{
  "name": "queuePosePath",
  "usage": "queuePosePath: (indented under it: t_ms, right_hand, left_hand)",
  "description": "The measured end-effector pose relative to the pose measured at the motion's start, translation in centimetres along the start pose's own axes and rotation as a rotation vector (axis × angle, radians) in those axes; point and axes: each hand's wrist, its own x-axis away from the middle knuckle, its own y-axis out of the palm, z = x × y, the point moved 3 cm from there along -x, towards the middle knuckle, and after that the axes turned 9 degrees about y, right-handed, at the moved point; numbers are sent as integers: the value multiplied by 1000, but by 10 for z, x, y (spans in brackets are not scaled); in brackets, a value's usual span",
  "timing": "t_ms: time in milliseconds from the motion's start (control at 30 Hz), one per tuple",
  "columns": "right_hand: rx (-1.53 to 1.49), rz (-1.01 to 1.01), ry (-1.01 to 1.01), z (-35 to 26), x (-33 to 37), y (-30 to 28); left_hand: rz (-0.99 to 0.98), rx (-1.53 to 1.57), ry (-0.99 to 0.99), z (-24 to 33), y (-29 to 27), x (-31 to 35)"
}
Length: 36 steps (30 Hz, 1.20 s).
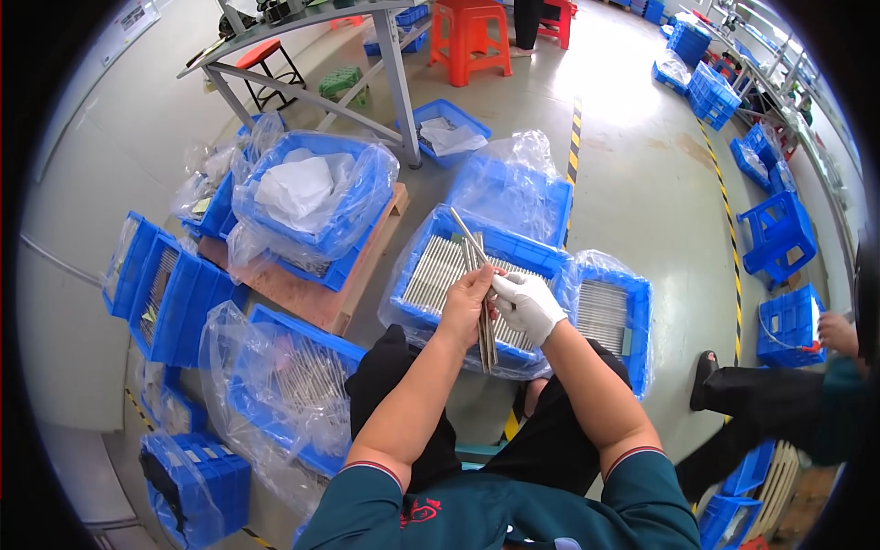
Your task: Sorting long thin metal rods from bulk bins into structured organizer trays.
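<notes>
Several metal rods [488, 341] gripped by left hand [466, 301], right hand [530, 304], jutting above and below.

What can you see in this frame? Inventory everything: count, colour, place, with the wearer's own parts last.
Held metal rods: several, silver, between both hands
Crated rods: many, silver, ahead and lower left
Crates: over ten, blue, both sides and ahead
Plastic bags: several, clear, around crates
White sheet: one, white, crate above pallet
Pallet: one, reddish-brown, left of centre
Table: one, grey legs, upper left
Red stools: at least two, top centre
Green stool: one, upper left
Blue stool: one, right
Floor tape: several strips, yellow-black
Other people: at least two, dark trousers, right and top
Left hand: one, bare, centre
Right hand: one, white-gloved, centre
</notes>
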Motion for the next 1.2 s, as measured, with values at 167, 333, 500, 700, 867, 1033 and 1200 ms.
queuePosePath:
  t_ms: [167, 333, 500, 700, 867, 1033, 1200]
  right_hand:
    - [-136, -111, 92, 3, -4, 0]
    - [348, 212, -149, -25, -11, -28]
    - [257, 160, -97, -20, -21, -27]
    - [334, 502, -367, -15, -43, -44]
    - [242, 535, -411, -11, -44, -43]
    - [13, 554, -365, -5, -42, -33]
    - [-46, 537, -326, -6, -38, -22]
  left_hand:
    - [4, -83, 36, 2, -6, -7]
    - [-107, -265, -19, 8, -1, -1]
    - [-250, -166, -205, -12, 6, 7]
    - [-271, -97, -237, -19, 9, 1]
    - [-233, -44, -282, -16, 14, 3]
    - [-209, 3, -266, -18, 14, 2]
    - [-196, 84, -287, -18, 13, 4]
